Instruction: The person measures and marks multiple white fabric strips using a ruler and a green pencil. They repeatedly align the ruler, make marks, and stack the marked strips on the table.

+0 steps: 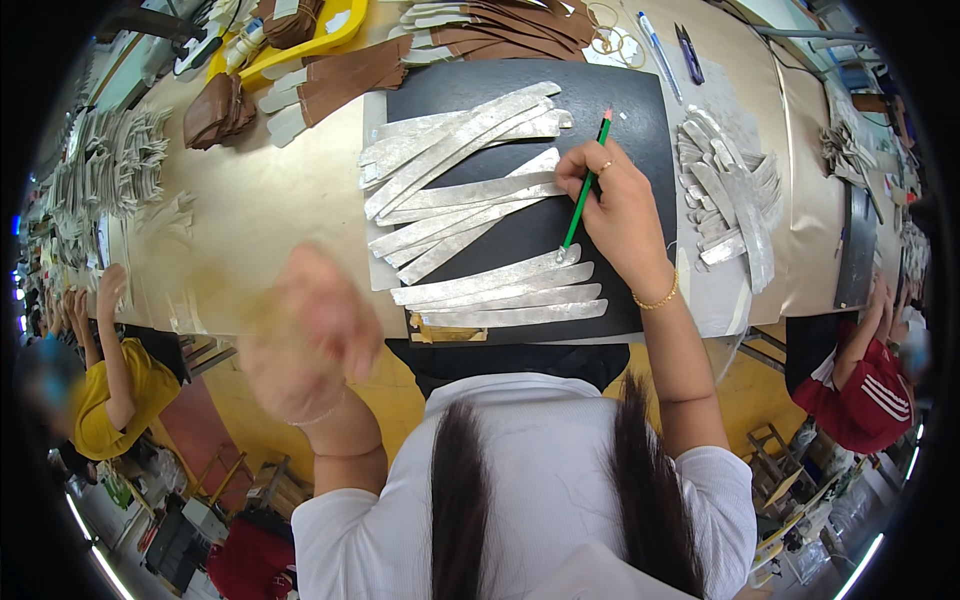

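My right hand (pixel 622 205) is closed around a green pencil (pixel 579 212), which leans with its pink end up. Its lower end meets the topmost of several whitish, silvery curved strips (pixel 505 290) fanned at the near side of a black board (pixel 640 290). Smeared by motion, my left hand (pixel 315 330) hovers left of the board near the table edge; its fingers and anything in them cannot be made out. Two more groups of strips, a middle one (pixel 465 215) and a far one (pixel 460 135), lie crossed on the board. A brownish-yellow piece (pixel 450 333) sits at the board's near-left corner.
Brown leather pieces (pixel 345 82) lie beyond the board, by a yellow tray (pixel 340 38). Strip piles stand right (pixel 730 190) and far left (pixel 110 160). A blue pen (pixel 655 50) and dark snips (pixel 689 55) lie back right. Other people sit at both sides.
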The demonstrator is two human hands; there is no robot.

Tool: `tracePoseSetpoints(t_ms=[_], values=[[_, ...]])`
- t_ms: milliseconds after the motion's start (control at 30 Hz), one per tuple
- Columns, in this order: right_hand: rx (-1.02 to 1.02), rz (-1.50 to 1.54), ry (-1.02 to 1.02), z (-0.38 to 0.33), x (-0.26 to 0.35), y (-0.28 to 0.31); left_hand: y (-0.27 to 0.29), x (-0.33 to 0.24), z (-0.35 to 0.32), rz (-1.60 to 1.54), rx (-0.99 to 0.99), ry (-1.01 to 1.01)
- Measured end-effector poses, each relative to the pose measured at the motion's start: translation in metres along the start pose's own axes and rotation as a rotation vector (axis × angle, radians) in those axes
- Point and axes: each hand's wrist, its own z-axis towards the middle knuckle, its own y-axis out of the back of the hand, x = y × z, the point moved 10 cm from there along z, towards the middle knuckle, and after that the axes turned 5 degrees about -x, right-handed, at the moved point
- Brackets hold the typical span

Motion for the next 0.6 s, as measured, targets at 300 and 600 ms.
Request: tracePoseSetpoints(t_ms=[300,600], values=[[0.129,0.318,-0.239,-0.03,-0.005,0.006,-0.111,-0.07,-0.006,-0.487,0.343,-0.401],[0.135,0.291,-0.275,-0.045,-0.017,0.007,-0.104,-0.072,-0.011,-0.548,0.17,-0.362]])
